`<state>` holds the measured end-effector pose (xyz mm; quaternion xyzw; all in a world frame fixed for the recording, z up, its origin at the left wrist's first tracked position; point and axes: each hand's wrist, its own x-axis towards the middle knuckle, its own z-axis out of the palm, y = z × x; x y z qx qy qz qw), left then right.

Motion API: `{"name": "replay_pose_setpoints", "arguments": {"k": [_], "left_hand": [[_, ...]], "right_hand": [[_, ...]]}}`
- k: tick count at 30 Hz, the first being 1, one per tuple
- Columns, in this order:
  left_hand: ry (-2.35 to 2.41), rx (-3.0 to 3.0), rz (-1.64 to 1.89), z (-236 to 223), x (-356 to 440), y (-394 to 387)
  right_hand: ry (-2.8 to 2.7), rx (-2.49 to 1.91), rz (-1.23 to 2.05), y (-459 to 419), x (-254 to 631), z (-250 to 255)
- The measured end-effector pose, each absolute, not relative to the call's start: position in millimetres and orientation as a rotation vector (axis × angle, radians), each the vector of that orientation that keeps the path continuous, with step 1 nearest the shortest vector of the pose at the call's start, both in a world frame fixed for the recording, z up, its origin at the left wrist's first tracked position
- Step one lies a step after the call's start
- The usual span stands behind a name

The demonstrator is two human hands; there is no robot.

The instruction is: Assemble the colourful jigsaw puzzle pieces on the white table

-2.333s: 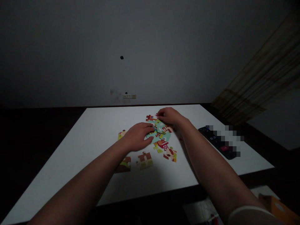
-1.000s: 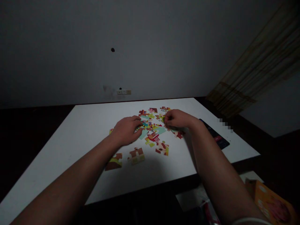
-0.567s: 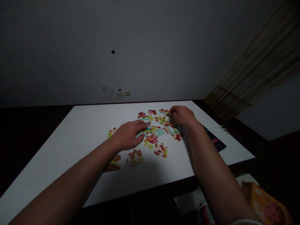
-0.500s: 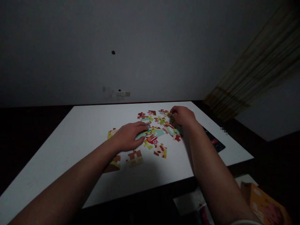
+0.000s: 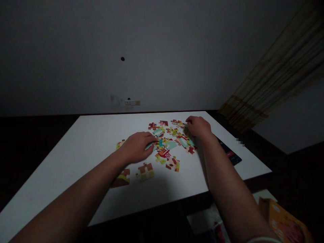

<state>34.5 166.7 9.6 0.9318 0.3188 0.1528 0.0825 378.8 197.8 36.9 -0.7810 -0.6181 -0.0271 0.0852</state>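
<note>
A loose cluster of jigsaw puzzle pieces (image 5: 170,144) lies on the white table (image 5: 76,148), some overlapping. At its left edge rests my left hand (image 5: 139,146), its fingers stretched out and the thumb apart, the fingertips close to a blue puzzle piece (image 5: 160,143). My right hand (image 5: 199,126) is at the far right side of the cluster with curled fingers. An olive-green puzzle piece (image 5: 185,130) shows at its underside, partly hidden by the hand. Nearer to me lie a brown-and-green piece (image 5: 146,172) and a brown corner piece (image 5: 121,179), partly behind my left forearm.
A dark flat object (image 5: 230,152) lies on the table beside my right forearm. Below the front edge, at the lower right, are an orange box (image 5: 286,221) and a clear plastic bag (image 5: 215,219). A wall stands behind the table, with a curtain (image 5: 253,91) to the right.
My left fingers have drawn back slightly to the left, showing more of the blue piece. My right hand has shifted only a little, still at the far right pieces.
</note>
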Motion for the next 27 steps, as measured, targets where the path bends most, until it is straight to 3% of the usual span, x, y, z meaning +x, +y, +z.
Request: {"name": "replay_pose_setpoints", "arguments": {"k": [8, 27], "left_hand": [[0.818, 2.716, 0.503, 4, 35, 165], [1.119, 2.777, 0.293, 18, 19, 172]], "right_hand": [[-1.829, -2.39, -0.072, 200, 379, 34], [-1.96, -2.334, -0.073, 197, 365, 35]]}}
